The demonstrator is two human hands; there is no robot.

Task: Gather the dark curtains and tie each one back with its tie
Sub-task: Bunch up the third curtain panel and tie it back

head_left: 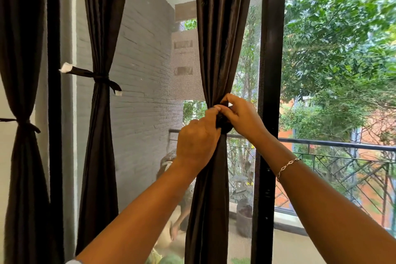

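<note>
My left hand and right hand both pinch the tie round the gathered curtain; soft, light, slippery cloth, I judge; best held near the knot.

Three dark curtains, three ties, two hands, one bracelet.

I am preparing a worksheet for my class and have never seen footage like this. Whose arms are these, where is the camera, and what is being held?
No machine is involved. This is a single picture from a wide-angle camera worn on a person's head, looking forward at their own arms. The left hand and right hand both hold a dark tie wrapped round the gathered right curtain. The middle curtain and left curtain are already tied back. Outside are a balcony railing and trees.
</note>
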